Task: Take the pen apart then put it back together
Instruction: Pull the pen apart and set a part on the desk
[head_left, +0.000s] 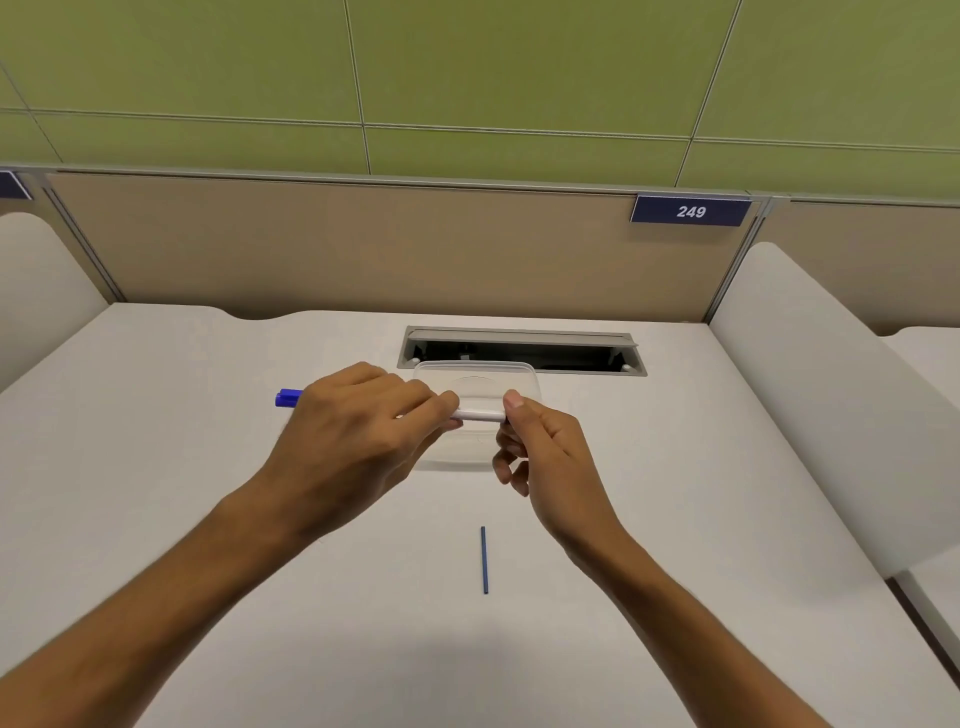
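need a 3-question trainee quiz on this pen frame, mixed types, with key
1. True or false: the thin blue rod lies on the desk, held by neither hand.
2. Which hand grips the pen barrel near the blue cap? A) left hand B) right hand
3. Fill in: the sign on the partition reads ___.

Key: 1 true; 2 A; 3 249.

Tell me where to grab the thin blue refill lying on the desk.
Probably pinch the blue refill at mid-length, coming straight down from above. It lies flat on the desk, pointing away from you, apart from both hands, so only its long sides are free.
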